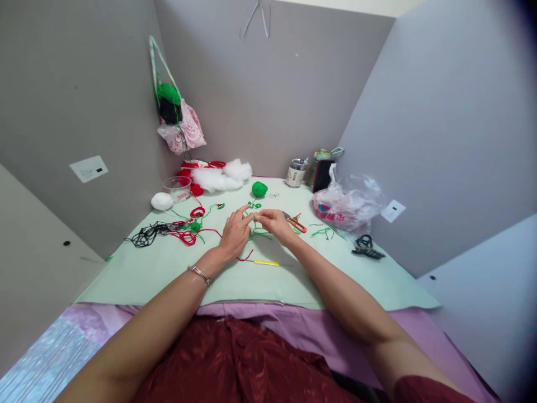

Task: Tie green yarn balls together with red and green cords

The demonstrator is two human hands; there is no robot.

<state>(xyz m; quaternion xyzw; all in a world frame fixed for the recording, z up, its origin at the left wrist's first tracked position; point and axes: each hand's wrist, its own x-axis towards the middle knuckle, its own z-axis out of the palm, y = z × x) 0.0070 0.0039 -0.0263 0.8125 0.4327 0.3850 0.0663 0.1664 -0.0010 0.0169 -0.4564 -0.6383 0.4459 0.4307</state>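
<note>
Both of my hands meet over the middle of the pale green table top. Green yarn (253, 218) runs between the fingertips of my left hand (236, 232) and my right hand (274, 224), which are closed in a pinch on it. More green strands lie beneath them. Just beyond is a ball of green yarn (259, 189). A crochet hook with a yellow handle (266, 262) lies on the near side, a red strand by its left end. Right beside my right hand rests an orange-handled cutter or snips (296, 224), partly covered.
Left are tangled black yarn (151, 234), red yarn pieces (184, 238), a white yarn ball (161, 201) and a clear tub (178, 189). White stuffing (218, 177) lies behind. A can (296, 173), plastic bag (346, 204) and black hair claw (367, 248) are right. Grey panels (268, 84) enclose the table.
</note>
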